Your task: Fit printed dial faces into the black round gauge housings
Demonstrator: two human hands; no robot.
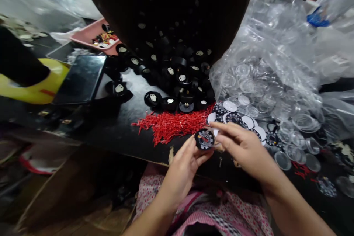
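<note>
Both hands meet in front of my body, above the near edge of the worktop (pixel 118 132). The fingers of my left hand (pixel 184 164) are closed about a small round black gauge (pixel 203 139), its printed dial upward and a red pointer visible on it. The fingers of my right hand (pixel 246 151) pinch a thin clear cover (pixel 212 129), somewhat blurred, at the right-hand side of the dial and partly overlapping it. Principal relation: the gauge lies just beyond the left fingertips and to the left of the right ones. Being round, it presents no long axis; its face is the useful reference. The left hand bears the gauge; the right is nearer the cover. Whether cover and rim touch, I cannot tell. Surroundings: red pointers (pixel 177 125) lie heaped beyond the gauge, black housings (pixel 182 78) farther off, printed and white discs (pixel 233 118) beyond my right hand, and loose clear covers (pixel 276 99) to the right.
</note>
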